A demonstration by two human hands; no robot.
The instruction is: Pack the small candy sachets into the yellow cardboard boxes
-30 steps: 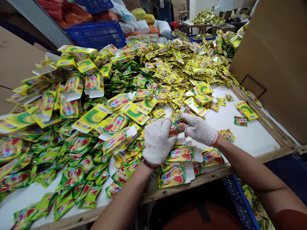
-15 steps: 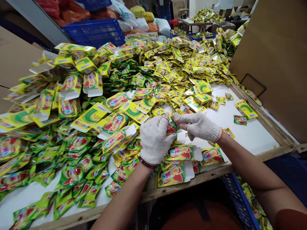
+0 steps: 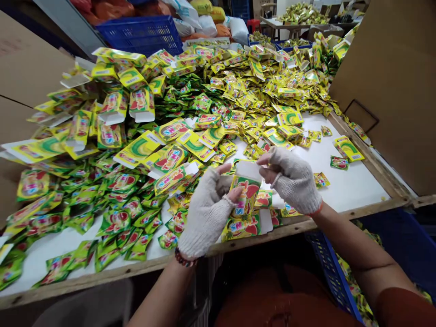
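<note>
My left hand (image 3: 207, 209), in a white glove with bare fingertips, grips a yellow-green candy box (image 3: 245, 193) by its side, thumb on the printed face. The box is tilted, with its white end flap raised at the top. At that flap is my right hand (image 3: 291, 179), gloved the same way, its thumb and fingers closed around the flap's right edge. More boxes (image 3: 241, 229) lie below, at the table's front edge. To the left, green candy packets (image 3: 117, 220) spread over the white table (image 3: 354, 188).
Open boxes (image 3: 141, 102) are heaped at the left, and yellow packets (image 3: 269, 86) pile up behind. A cardboard panel (image 3: 388, 91) with a metal handle stands at the right. Blue crates (image 3: 139, 36) are at the back, and another (image 3: 332, 272) sits below the table's front edge.
My hands have moved apart, and the box between them now shows its printed face and raised flap. The view has shifted slightly, and my left hand is lower and further left.
</note>
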